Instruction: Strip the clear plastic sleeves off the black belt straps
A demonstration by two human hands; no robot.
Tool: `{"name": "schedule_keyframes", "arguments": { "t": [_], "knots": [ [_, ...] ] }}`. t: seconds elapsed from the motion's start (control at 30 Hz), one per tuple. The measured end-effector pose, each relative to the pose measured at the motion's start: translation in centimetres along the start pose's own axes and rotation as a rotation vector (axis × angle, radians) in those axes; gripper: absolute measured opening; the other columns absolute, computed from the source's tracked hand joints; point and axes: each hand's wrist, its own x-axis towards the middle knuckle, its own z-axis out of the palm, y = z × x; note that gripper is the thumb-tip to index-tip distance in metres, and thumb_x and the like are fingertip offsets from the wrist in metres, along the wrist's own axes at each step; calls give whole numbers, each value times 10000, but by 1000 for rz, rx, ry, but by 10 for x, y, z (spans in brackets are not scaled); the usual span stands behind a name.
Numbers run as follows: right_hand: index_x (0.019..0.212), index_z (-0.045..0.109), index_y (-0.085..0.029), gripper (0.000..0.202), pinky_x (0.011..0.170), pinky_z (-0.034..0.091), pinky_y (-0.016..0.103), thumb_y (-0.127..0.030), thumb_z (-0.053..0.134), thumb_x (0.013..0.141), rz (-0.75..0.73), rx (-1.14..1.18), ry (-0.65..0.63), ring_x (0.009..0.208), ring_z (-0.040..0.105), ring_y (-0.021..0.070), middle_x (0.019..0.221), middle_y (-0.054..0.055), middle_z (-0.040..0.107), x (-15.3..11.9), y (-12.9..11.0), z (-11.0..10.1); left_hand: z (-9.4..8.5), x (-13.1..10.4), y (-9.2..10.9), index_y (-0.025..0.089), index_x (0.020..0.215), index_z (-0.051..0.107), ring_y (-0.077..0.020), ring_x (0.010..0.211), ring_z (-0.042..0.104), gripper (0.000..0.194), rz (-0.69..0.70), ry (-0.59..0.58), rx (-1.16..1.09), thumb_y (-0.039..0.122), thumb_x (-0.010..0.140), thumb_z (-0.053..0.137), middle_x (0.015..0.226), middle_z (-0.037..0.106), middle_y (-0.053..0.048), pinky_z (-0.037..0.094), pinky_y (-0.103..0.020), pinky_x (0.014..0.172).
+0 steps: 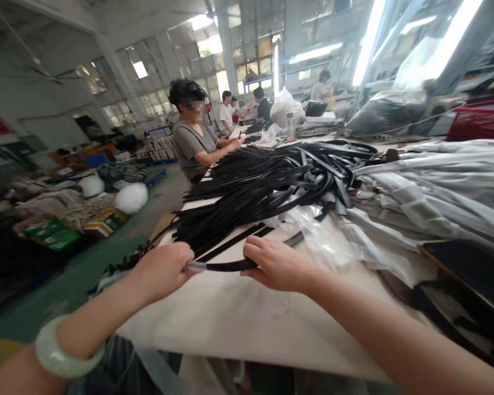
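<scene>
A short stretch of black strap [226, 266] runs between my two hands above the pale table [230, 318]. My left hand [168, 269] is closed on its left end, where a light grey piece shows at the fingertips. Fingers and thumb of my right hand [271, 262] pinch the strap farther right. Just beyond, a couple of separate black strips [230, 243] lie on the table. Behind them spreads a large heap of black straps [255, 186], with clear plastic [325, 236] at its right.
Grey-white fabric [444, 186] covers the right side, with dark flat pieces [469, 280] nearer me. Across the table's left edge, a person [193, 137] handles the straps. More people are farther back. Sacks and boxes [53, 230] stand on the floor at left.
</scene>
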Motion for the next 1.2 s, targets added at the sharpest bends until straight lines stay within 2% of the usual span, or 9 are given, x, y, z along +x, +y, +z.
{"name": "schedule_keyframes", "arguments": {
  "t": [0.1,0.17,0.3,0.43,0.7,0.8,0.93,1.07,1.2],
  "knots": [
    [887,548,-178,187,589,326,255,-351,513,948,34,87,-60,668,524,157,777,26,582,-1,-9,7,-4,-5,7,151,766,632,-297,854,571,357,-79,311,383,292,925,345,842,620,-135,388,-373,695],
    [971,571,-188,133,576,305,253,-268,465,967,49,58,-87,649,536,158,726,15,593,-2,-10,11,4,-2,14,128,827,641,-322,919,567,444,-134,378,406,301,955,252,886,623,-170,393,-404,733],
    [1075,624,-252,248,597,317,264,-132,472,920,111,-167,-57,724,566,182,819,31,604,-2,1,13,42,16,28,144,816,653,-287,896,619,369,-128,245,201,372,933,387,889,671,-153,416,-360,729],
    [1157,638,-253,258,736,395,285,-221,492,947,216,-174,102,880,564,208,900,60,571,-3,18,5,68,30,39,171,829,653,-247,773,669,340,-163,183,73,448,895,467,827,707,-106,413,-296,593],
    [1218,574,-189,294,662,390,280,-262,410,985,79,-97,-57,778,611,197,929,74,630,-3,5,0,60,34,78,149,882,651,-295,824,676,292,-178,248,29,317,907,414,866,706,-146,457,-346,649],
    [1326,435,-146,380,668,386,292,-317,395,989,91,-60,-32,834,629,226,1032,110,653,-3,-5,3,62,37,91,126,938,644,-308,875,665,280,-155,276,4,216,899,381,884,697,-162,470,-374,703],
    [1217,467,-133,342,602,352,283,-364,446,965,135,-48,-87,746,640,236,881,92,685,-3,-10,7,70,40,102,147,947,629,-274,887,656,255,-131,284,-66,194,899,383,878,688,-126,475,-352,728],
    [1157,537,-160,253,623,356,275,-298,451,963,125,-93,-77,749,640,221,848,76,697,-3,4,8,76,34,93,157,1064,579,-284,997,609,252,-141,292,-108,293,856,534,1015,659,-120,461,-376,824],
    [972,642,-193,238,696,390,268,-255,412,962,143,-7,37,825,629,199,911,59,692,-5,33,2,78,4,42,157,1238,497,-285,1104,551,525,-164,281,-138,374,785,648,1183,603,-136,422,-388,929]
  ]
}}
